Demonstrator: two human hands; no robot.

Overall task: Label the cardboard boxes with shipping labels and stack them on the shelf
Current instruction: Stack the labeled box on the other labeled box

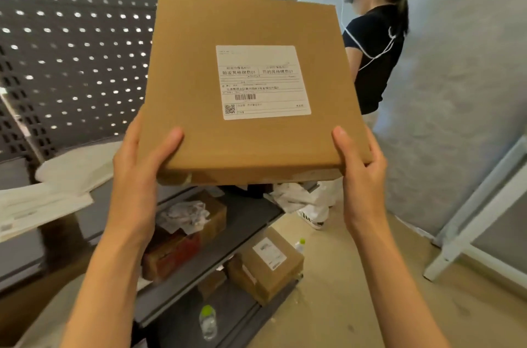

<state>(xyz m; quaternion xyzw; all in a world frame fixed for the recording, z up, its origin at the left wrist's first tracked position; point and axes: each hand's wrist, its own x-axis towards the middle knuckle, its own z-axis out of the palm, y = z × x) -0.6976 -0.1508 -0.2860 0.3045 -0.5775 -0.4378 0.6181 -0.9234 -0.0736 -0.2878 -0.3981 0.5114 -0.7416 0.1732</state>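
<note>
A flat brown cardboard box (199,76) is held up in front of me, above the shelf. A white shipping label (263,82) with a barcode and a QR code is stuck on its top face. My left hand (139,171) grips the near left corner, thumb on top. My right hand (362,168) grips the near right corner, thumb on top as well. The fingers of both hands are hidden beneath the box.
A grey metal shelf (251,213) stands below with a labelled box (265,265), an open box of crumpled paper (185,233) and two plastic bottles (207,322). White envelopes (42,205) lie at left. Another person (373,62) stands at right. A white frame (470,222) leans against the wall.
</note>
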